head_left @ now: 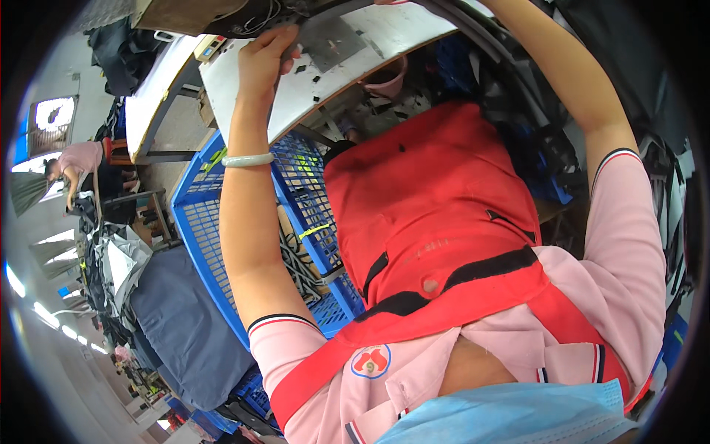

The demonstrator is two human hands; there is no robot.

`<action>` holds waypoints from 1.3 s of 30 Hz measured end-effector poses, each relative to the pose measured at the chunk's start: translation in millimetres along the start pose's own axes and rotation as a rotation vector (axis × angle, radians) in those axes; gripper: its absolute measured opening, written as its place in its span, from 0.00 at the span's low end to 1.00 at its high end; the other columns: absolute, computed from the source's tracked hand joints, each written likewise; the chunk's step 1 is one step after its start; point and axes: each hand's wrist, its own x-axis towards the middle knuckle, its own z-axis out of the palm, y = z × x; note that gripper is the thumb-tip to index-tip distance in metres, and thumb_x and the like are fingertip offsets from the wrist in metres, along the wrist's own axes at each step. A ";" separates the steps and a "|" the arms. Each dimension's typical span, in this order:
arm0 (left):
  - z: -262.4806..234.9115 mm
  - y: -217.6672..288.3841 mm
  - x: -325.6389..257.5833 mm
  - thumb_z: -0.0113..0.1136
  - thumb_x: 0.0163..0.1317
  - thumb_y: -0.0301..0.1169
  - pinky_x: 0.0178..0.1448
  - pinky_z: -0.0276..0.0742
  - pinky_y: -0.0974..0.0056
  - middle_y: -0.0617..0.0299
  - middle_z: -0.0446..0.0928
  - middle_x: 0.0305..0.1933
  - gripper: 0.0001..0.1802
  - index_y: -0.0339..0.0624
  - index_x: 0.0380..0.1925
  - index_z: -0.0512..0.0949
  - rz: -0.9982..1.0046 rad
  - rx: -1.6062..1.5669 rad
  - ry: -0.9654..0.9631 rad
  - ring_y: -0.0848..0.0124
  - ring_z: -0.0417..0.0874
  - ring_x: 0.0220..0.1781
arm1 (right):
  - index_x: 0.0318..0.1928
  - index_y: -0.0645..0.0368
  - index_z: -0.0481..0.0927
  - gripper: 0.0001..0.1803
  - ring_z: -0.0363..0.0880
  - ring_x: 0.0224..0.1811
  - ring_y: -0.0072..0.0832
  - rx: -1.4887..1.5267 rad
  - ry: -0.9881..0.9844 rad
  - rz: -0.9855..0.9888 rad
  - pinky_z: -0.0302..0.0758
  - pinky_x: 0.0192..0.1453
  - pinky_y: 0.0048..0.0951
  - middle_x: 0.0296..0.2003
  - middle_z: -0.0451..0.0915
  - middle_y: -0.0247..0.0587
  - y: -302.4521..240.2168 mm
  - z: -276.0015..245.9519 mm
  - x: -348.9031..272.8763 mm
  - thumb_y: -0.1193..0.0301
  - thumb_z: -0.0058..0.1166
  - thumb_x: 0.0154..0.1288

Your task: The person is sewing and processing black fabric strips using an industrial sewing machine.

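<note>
One of mine visible: left hand (268, 63), fingers clamped on a dark strip (333, 12) above the white worktop (407, 26). Right hand out of view; its fingers I cannot tell.

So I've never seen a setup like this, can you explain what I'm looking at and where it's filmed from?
There's no robot here, just a person using bare hands. The one picture comes from a wide camera worn on their head, looking down, so straight edges bend near the rim. You see their red apron below. Their left hand is closed on something dark and narrow, hard to identify, over a pale table with small dark scraps. The right forearm runs out at the top, so I can't tell what that hand holds.
</note>
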 end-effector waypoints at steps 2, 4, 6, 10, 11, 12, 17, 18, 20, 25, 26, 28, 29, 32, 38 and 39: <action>-4.5 -5.3 1.8 0.63 0.63 0.34 0.23 0.65 0.75 0.62 0.79 0.24 0.13 0.36 0.43 0.84 0.012 -0.119 0.072 0.80 0.71 0.19 | 0.43 0.66 0.83 0.26 0.79 0.38 0.29 0.094 0.064 0.087 0.74 0.47 0.30 0.35 0.83 0.44 -4.7 5.9 -22.4 0.58 0.69 0.49; -10.0 -11.6 7.9 0.63 0.64 0.35 0.24 0.67 0.74 0.62 0.80 0.25 0.12 0.38 0.41 0.84 0.024 -0.192 0.209 0.79 0.73 0.21 | 0.44 0.66 0.82 0.27 0.79 0.39 0.30 0.230 0.084 0.087 0.74 0.47 0.31 0.36 0.83 0.44 1.9 10.7 -48.8 0.57 0.68 0.50; -16.2 -29.5 10.8 0.62 0.65 0.38 0.25 0.67 0.73 0.65 0.78 0.24 0.12 0.40 0.36 0.84 -0.005 -0.087 0.284 0.79 0.72 0.21 | 0.49 0.65 0.80 0.31 0.78 0.42 0.30 0.279 0.105 0.024 0.73 0.49 0.30 0.40 0.83 0.43 -2.6 14.3 -96.2 0.55 0.69 0.51; -76.4 -115.6 -8.7 0.58 0.67 0.43 0.26 0.66 0.70 0.64 0.77 0.23 0.17 0.39 0.35 0.84 0.372 0.764 0.204 0.78 0.73 0.23 | 0.55 0.65 0.77 0.35 0.77 0.49 0.29 0.536 -0.271 0.005 0.71 0.54 0.30 0.47 0.82 0.44 11.7 22.7 -163.2 0.52 0.68 0.54; -60.1 -112.1 -10.9 0.57 0.68 0.42 0.27 0.69 0.69 0.62 0.79 0.25 0.17 0.39 0.36 0.84 0.074 0.670 0.250 0.77 0.76 0.24 | 0.57 0.65 0.75 0.38 0.75 0.51 0.26 0.574 -0.350 0.064 0.70 0.56 0.29 0.49 0.81 0.42 28.1 22.2 -191.1 0.50 0.68 0.55; -58.9 -119.3 -10.8 0.56 0.69 0.42 0.29 0.71 0.67 0.62 0.80 0.26 0.18 0.37 0.38 0.84 0.019 0.522 0.255 0.75 0.77 0.25 | 0.53 0.60 0.78 0.29 0.80 0.46 0.33 0.593 -0.303 0.110 0.74 0.51 0.34 0.42 0.84 0.45 33.2 22.5 -222.3 0.56 0.66 0.55; -18.9 -115.3 -11.3 0.55 0.69 0.45 0.32 0.74 0.65 0.62 0.81 0.24 0.21 0.36 0.41 0.84 0.202 0.690 0.298 0.72 0.80 0.26 | 0.60 0.64 0.74 0.42 0.81 0.46 0.35 0.353 -0.552 0.650 0.76 0.52 0.33 0.44 0.82 0.47 127.4 30.9 -397.7 0.59 0.74 0.45; -28.7 -108.5 -13.6 0.55 0.69 0.46 0.33 0.75 0.64 0.60 0.81 0.25 0.22 0.37 0.41 0.84 0.219 0.754 0.326 0.71 0.81 0.27 | 0.59 0.64 0.75 0.41 0.82 0.46 0.40 0.118 -0.587 0.705 0.76 0.51 0.34 0.44 0.82 0.50 137.7 36.6 -419.3 0.59 0.74 0.44; -27.2 -107.4 -14.7 0.55 0.68 0.46 0.34 0.76 0.63 0.59 0.82 0.25 0.22 0.38 0.41 0.85 0.241 0.809 0.329 0.70 0.82 0.27 | 0.55 0.63 0.77 0.32 0.81 0.41 0.45 -0.446 -0.554 0.749 0.76 0.45 0.39 0.36 0.83 0.50 160.8 59.7 -456.8 0.62 0.68 0.50; -23.3 -122.1 -19.1 0.52 0.69 0.50 0.36 0.79 0.55 0.56 0.85 0.30 0.24 0.41 0.42 0.85 0.359 0.913 0.376 0.61 0.86 0.32 | 0.47 0.60 0.78 0.19 0.80 0.37 0.45 -0.039 -0.384 0.416 0.74 0.42 0.40 0.31 0.81 0.49 120.5 91.3 -374.1 0.63 0.61 0.58; -32.1 -125.4 -16.7 0.51 0.69 0.51 0.38 0.79 0.53 0.54 0.85 0.33 0.24 0.42 0.42 0.85 0.336 0.948 0.392 0.57 0.87 0.35 | 0.47 0.60 0.78 0.18 0.81 0.38 0.44 0.008 -0.332 0.309 0.75 0.42 0.40 0.33 0.82 0.49 115.6 103.9 -350.9 0.64 0.61 0.59; -31.8 -127.3 -12.3 0.51 0.70 0.50 0.38 0.80 0.53 0.50 0.85 0.36 0.23 0.44 0.45 0.84 0.350 1.008 0.435 0.55 0.87 0.37 | 0.47 0.59 0.78 0.16 0.81 0.41 0.44 0.025 -0.215 0.135 0.75 0.45 0.41 0.36 0.82 0.49 115.8 143.8 -307.3 0.66 0.58 0.61; -36.8 -128.4 -10.6 0.52 0.70 0.50 0.37 0.80 0.52 0.49 0.85 0.37 0.22 0.43 0.44 0.83 0.278 1.071 0.506 0.54 0.87 0.37 | 0.47 0.59 0.79 0.16 0.81 0.42 0.44 0.067 -0.177 0.051 0.75 0.46 0.41 0.38 0.82 0.48 108.9 163.2 -280.8 0.66 0.58 0.61; -27.1 -139.2 -15.2 0.43 0.73 0.51 0.42 0.79 0.49 0.45 0.84 0.37 0.27 0.40 0.42 0.82 0.320 1.035 0.468 0.50 0.85 0.40 | 0.43 0.56 0.80 0.13 0.81 0.42 0.46 0.187 -0.186 -0.108 0.76 0.46 0.46 0.36 0.83 0.48 97.8 241.5 -217.9 0.64 0.57 0.60; -34.0 -122.9 -33.0 0.44 0.71 0.41 0.44 0.78 0.48 0.48 0.81 0.39 0.16 0.43 0.41 0.77 0.389 1.202 0.451 0.48 0.83 0.42 | 0.38 0.55 0.82 0.10 0.80 0.42 0.46 0.097 -0.344 -0.289 0.75 0.47 0.44 0.35 0.82 0.47 89.9 297.8 -184.3 0.67 0.58 0.57; -23.5 -120.5 -37.3 0.44 0.71 0.40 0.45 0.78 0.47 0.48 0.81 0.39 0.16 0.43 0.40 0.78 0.518 1.169 0.493 0.48 0.82 0.44 | 0.38 0.56 0.81 0.10 0.81 0.41 0.46 0.152 -0.381 -0.223 0.76 0.45 0.44 0.35 0.82 0.47 89.1 291.0 -185.3 0.67 0.57 0.57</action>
